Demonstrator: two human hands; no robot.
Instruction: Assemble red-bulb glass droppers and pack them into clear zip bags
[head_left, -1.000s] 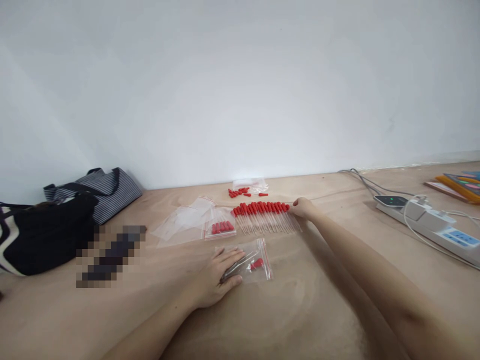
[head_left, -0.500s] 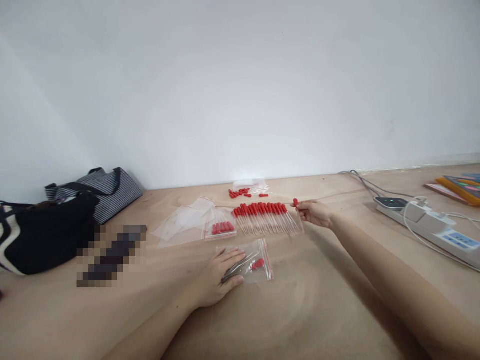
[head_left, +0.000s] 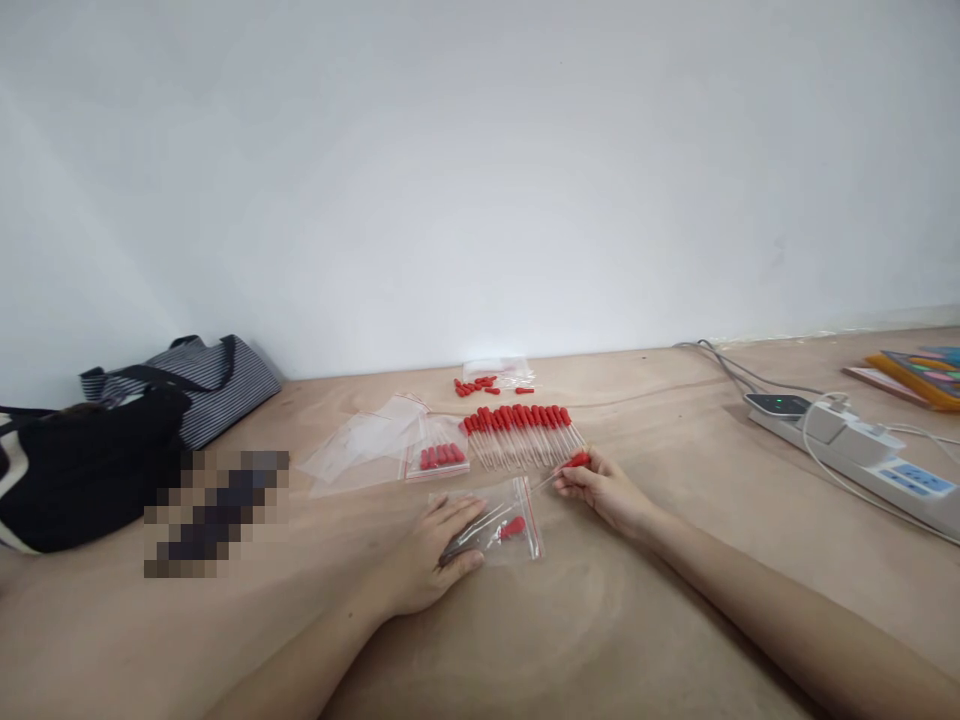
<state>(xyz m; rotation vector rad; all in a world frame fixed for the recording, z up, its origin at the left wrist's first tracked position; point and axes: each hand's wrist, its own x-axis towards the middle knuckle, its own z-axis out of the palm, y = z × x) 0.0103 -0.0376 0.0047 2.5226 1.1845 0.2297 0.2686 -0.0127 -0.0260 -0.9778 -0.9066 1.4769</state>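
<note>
My left hand point(head_left: 442, 550) lies flat on a clear zip bag point(head_left: 531, 520), its fingers stretched and thumb apart. Inside that bag are thin glass tubes and a red-bulbed dropper point(head_left: 513, 527). My right hand point(head_left: 604, 490) pinches another dropper point(head_left: 576, 460) by its red rubber bulb, with the glass tip pointing left toward the bag's zip end. Whether the tip touches the bag I cannot tell. Just behind lies a row of several droppers point(head_left: 517, 425), red bulbs pointing away from me. Left of the row, a filled zip bag point(head_left: 437, 475) shows several red bulbs.
Flat clear bags point(head_left: 360, 450) overlap at the left. Loose red bulbs point(head_left: 480, 384) and a clear bag point(head_left: 491, 367) lie near the wall. A power strip point(head_left: 892, 470) with cables stands right; a striped bag point(head_left: 225, 385) and black bag point(head_left: 90, 480) sit left.
My right hand has moved left and nearer, bringing the dropper from the row's right end to beside the zip bag's opening. My left hand stays on the bag.
</note>
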